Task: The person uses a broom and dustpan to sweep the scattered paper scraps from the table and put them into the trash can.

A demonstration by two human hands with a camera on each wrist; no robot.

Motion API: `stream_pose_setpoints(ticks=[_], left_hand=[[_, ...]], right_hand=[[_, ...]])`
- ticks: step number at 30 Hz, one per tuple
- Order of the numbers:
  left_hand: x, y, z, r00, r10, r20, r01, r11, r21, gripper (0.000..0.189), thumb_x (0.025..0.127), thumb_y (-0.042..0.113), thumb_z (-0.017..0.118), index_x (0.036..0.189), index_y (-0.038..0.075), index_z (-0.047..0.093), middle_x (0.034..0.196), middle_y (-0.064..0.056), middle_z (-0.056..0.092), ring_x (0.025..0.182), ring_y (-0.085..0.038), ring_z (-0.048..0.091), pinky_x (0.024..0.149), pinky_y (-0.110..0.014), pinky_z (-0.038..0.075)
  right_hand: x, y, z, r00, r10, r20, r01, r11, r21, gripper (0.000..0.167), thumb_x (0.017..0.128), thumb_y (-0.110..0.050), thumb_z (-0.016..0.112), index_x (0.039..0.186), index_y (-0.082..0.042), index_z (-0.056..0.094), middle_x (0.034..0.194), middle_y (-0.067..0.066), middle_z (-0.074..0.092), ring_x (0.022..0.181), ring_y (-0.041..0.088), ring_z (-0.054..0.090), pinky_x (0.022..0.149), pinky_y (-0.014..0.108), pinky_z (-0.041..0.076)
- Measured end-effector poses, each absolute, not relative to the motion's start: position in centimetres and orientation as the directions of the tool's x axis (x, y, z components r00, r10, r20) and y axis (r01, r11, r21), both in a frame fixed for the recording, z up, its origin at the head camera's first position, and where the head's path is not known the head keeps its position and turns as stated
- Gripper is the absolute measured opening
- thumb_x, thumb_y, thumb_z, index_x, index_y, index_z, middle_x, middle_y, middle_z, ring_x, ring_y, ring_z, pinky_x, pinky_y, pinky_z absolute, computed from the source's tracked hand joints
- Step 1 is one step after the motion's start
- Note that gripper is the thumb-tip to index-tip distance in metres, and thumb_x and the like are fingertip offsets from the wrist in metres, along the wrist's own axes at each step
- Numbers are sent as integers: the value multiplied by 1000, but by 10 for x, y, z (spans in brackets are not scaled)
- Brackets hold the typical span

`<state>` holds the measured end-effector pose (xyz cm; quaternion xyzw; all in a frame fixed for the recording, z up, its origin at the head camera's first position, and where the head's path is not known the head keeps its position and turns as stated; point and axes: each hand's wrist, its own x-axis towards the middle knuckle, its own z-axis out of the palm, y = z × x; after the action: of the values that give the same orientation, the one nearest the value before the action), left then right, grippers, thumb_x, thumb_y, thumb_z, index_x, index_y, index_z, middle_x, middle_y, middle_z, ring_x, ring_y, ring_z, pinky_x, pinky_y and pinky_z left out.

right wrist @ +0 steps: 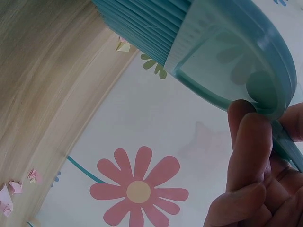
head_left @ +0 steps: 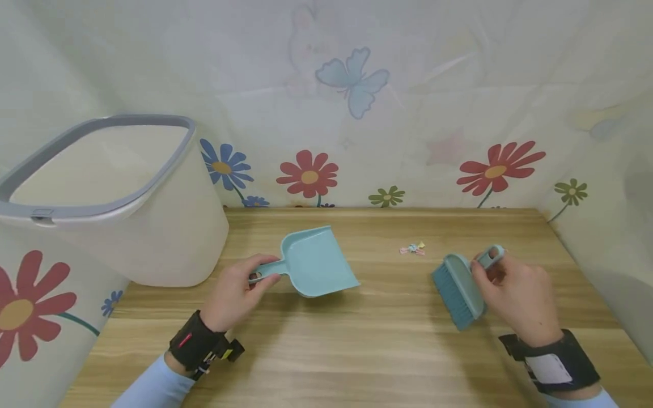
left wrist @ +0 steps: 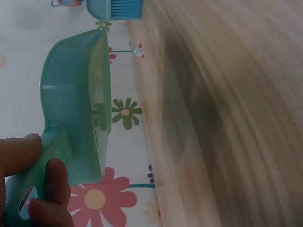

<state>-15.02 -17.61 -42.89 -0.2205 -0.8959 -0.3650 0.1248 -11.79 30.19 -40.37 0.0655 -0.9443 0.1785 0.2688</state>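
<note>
The left hand [head_left: 236,290] pinches the thin handle of a small light-teal plastic dustpan [head_left: 313,262], with the thumb on top and the other fingers curled below. In the left wrist view, a fingertip lies close beside the hanging hole at the end of the handle. Held like this by the end, the pan points away from the person, and its wide open edge is turned to the right and slightly down, close to the wooden tabletop [head_left: 357,340]. I cannot tell surely if the front lip touches the wood or hovers just above it.

The right hand [head_left: 517,294] grips the short looped handle of a small teal hand brush [head_left: 459,289] with a light plastic back. Its fingers are curled around the handle, as the right wrist view shows from near. The darker bristles face left and down, toward the dustpan, so the two tools look at each other across a bare strip of table.

Between them, but farther from the person, lies a little heap of pink, blue and yellow paper scraps [head_left: 413,248], apart from both tools. It is nearer to the brush.

At the left, beside the table, a large cream plastic bin with a grey rim [head_left: 109,195] stands open, close to the left hand. Behind everything hangs a pale flowered and butterfly-printed sheet [head_left: 352,79].
</note>
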Motion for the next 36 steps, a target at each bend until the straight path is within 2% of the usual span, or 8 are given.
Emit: stream_pose_setpoints(ticks=[2,5,13,17,22,27,36], left_hand=[[-151,-171,-436,-887,322,330,461,638,617,34,96,22,75,128,14,70,108,-2,76,79,-7,63,69,-24,54],[-151,-164,-445,-903,350,250,425,638,642,34,98,22,73,131,14,69,115,-4,75,85,-8,64,73,-24,53],[-148,-152,-457,-916,382,122,362,658,661,34,100,26,71,132,14,68,117,-2,75,83,-7,62,75,-24,51],[-150,-150,-459,-918,385,99,353,675,647,34,99,28,72,131,17,69,115,0,75,80,-7,60,71,-23,49],[-153,-149,-464,-906,413,88,376,693,615,30,96,28,76,124,19,70,113,3,75,87,-6,65,73,-23,51],[-153,-147,-468,-901,432,48,365,692,622,31,95,26,77,124,19,69,114,2,75,92,-8,66,75,-23,52],[-151,-146,-470,-906,422,27,352,717,601,34,95,26,77,128,21,69,115,2,75,85,-5,63,70,-23,50]], right_hand=[[-120,302,-404,-842,-33,538,-227,927,-299,15,87,-12,78,91,-1,70,62,14,68,47,14,54,44,22,33],[-121,303,-405,-843,-31,537,-225,927,-300,15,87,-13,79,91,-1,70,62,14,67,47,13,53,43,22,32],[-119,303,-407,-862,-19,506,-200,931,-305,18,88,-14,79,91,1,69,63,17,68,45,14,53,41,21,31],[-119,303,-405,-861,-23,509,-205,930,-304,17,88,-14,78,92,0,69,63,15,68,45,13,52,42,22,32],[-119,303,-405,-854,-26,520,-215,927,-307,14,89,-13,77,91,-1,69,63,13,67,47,11,51,43,22,33],[-119,302,-405,-857,-16,516,-214,921,-326,12,90,-12,76,91,-2,69,65,14,69,49,13,55,45,21,36],[-116,305,-403,-858,-7,513,-218,910,-353,12,93,-13,73,95,-2,69,67,15,70,51,15,57,45,22,38]])
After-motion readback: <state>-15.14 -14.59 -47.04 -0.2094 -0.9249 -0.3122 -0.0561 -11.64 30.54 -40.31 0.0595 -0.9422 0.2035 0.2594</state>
